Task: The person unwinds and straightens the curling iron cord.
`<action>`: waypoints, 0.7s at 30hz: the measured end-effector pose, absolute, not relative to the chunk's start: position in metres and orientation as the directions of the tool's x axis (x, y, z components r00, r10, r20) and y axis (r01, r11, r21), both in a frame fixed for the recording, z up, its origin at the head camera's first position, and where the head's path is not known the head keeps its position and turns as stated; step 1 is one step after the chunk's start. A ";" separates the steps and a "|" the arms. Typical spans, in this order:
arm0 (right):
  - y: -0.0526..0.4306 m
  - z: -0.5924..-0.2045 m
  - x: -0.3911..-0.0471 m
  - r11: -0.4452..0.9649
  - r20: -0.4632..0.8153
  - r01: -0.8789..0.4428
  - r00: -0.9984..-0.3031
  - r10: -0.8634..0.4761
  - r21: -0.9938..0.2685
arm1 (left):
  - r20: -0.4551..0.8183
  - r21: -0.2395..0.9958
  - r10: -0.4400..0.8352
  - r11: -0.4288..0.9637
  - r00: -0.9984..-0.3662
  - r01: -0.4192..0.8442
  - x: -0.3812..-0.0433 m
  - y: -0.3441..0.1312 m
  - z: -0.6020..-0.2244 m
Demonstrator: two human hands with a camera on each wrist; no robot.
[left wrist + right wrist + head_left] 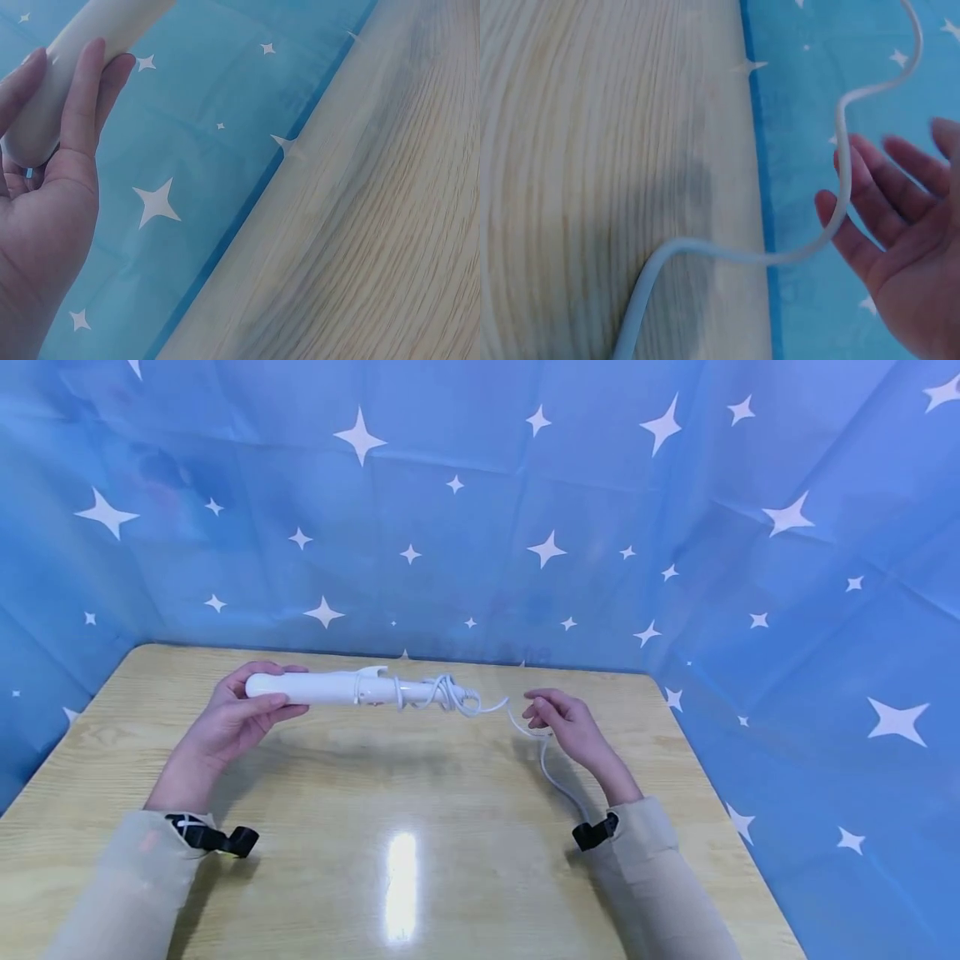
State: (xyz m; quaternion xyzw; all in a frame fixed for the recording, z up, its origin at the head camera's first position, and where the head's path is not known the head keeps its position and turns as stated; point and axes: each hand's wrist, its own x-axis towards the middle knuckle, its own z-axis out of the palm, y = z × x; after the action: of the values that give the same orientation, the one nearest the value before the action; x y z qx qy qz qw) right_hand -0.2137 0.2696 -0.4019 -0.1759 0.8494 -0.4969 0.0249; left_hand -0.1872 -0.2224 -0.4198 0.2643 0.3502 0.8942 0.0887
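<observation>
My left hand (232, 718) grips the thick, rounded end of a white curling iron (322, 688), thumb on the near side. The iron is held level above the table, with a small lever sticking up near its middle. Its white cord (442, 692) is looped loosely round the thinner right half, and the rest trails off rightward. Beside that trailing length is my right hand (566, 727), fingers loosely bent. In the right wrist view the cord (844, 172) runs across the fingertips, with no finger closed round it.
The wood-grain table (480, 877) spreads beneath both hands, with a bright light reflection near its front. A blue cloth with white stars (480, 527) hangs along the back edge and down the right side. Black camera straps (596, 832) sit on both wrists.
</observation>
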 end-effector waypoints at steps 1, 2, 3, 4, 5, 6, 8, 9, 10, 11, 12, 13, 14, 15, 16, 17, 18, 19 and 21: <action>0.267 -0.401 -0.213 0.421 0.150 -0.284 -0.934 -0.324 -0.862 | 0.414 0.670 0.351 -0.742 -0.840 0.020 -0.187 -0.222 -0.421; 0.265 -0.401 -0.213 0.395 0.169 -0.295 -0.931 -0.324 -0.870 | 0.416 0.666 0.355 -0.746 -0.837 0.015 -0.186 -0.221 -0.423; 0.262 -0.400 -0.213 0.368 0.189 -0.310 -0.925 -0.329 -0.877 | 0.418 0.661 0.360 -0.750 -0.834 0.008 -0.186 -0.220 -0.424; 0.258 -0.398 -0.212 0.345 0.212 -0.329 -0.918 -0.335 -0.879 | 0.419 0.659 0.359 -0.752 -0.834 0.007 -0.186 -0.220 -0.424; 0.255 -0.397 -0.212 0.326 0.236 -0.350 -0.910 -0.341 -0.878 | 0.418 0.658 0.357 -0.753 -0.836 0.008 -0.186 -0.219 -0.425; 0.251 -0.395 -0.212 0.308 0.256 -0.368 -0.902 -0.348 -0.877 | 0.418 0.658 0.353 -0.753 -0.837 0.011 -0.186 -0.219 -0.425; 0.243 -0.391 -0.211 0.293 0.285 -0.397 -0.889 -0.358 -0.870 | 0.412 0.663 0.340 -0.749 -0.845 0.022 -0.186 -0.219 -0.425; 0.238 -0.389 -0.210 0.286 0.296 -0.408 -0.884 -0.363 -0.867 | 0.409 0.664 0.334 -0.747 -0.849 0.026 -0.186 -0.219 -0.424; 0.234 -0.386 -0.209 0.281 0.306 -0.420 -0.878 -0.369 -0.863 | 0.411 0.664 0.335 -0.748 -0.848 0.026 -0.187 -0.220 -0.424; 0.230 -0.383 -0.208 0.276 0.313 -0.427 -0.873 -0.374 -0.861 | 0.411 0.663 0.337 -0.748 -0.847 0.025 -0.187 -0.220 -0.424; 0.226 -0.381 -0.207 0.278 0.321 -0.439 -0.867 -0.382 -0.854 | 0.408 0.669 0.332 -0.742 -0.850 0.032 -0.187 -0.220 -0.424; 0.222 -0.379 -0.206 0.286 0.330 -0.453 -0.860 -0.390 -0.844 | 0.405 0.670 0.328 -0.742 -0.853 0.033 -0.187 -0.221 -0.423; 0.218 -0.377 -0.205 0.291 0.337 -0.467 -0.852 -0.400 -0.835 | 0.404 0.670 0.327 -0.741 -0.855 0.033 -0.187 -0.221 -0.423; 0.215 -0.375 -0.204 0.296 0.345 -0.482 -0.843 -0.412 -0.825 | 0.403 0.670 0.326 -0.742 -0.855 0.033 -0.188 -0.221 -0.423; 0.213 -0.375 -0.204 0.306 0.350 -0.495 -0.836 -0.423 -0.814 | 0.403 0.670 0.326 -0.742 -0.855 0.033 -0.188 -0.221 -0.423; 0.211 -0.375 -0.203 0.321 0.349 -0.503 -0.832 -0.432 -0.802 | 0.399 0.674 0.318 -0.738 -0.860 0.040 -0.187 -0.221 -0.422; 0.210 -0.376 -0.204 0.333 0.347 -0.509 -0.828 -0.440 -0.793 | 0.394 0.679 0.310 -0.733 -0.865 0.047 -0.187 -0.221 -0.422; 0.209 -0.377 -0.203 0.342 0.341 -0.509 -0.828 -0.446 -0.790 | 0.394 0.678 0.310 -0.733 -0.865 0.046 -0.187 -0.221 -0.422; 0.208 -0.380 -0.203 0.353 0.316 -0.494 -0.833 -0.454 -0.795 | 0.392 0.680 0.310 -0.732 -0.866 0.046 -0.187 -0.221 -0.422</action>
State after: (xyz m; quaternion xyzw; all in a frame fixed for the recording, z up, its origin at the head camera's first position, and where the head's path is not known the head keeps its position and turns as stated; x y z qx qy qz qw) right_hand -0.2031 0.2077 -0.3799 -0.2881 0.8222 -0.4905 -0.0206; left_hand -0.1873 -0.2207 -0.4220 0.2481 0.3584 0.8970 0.0737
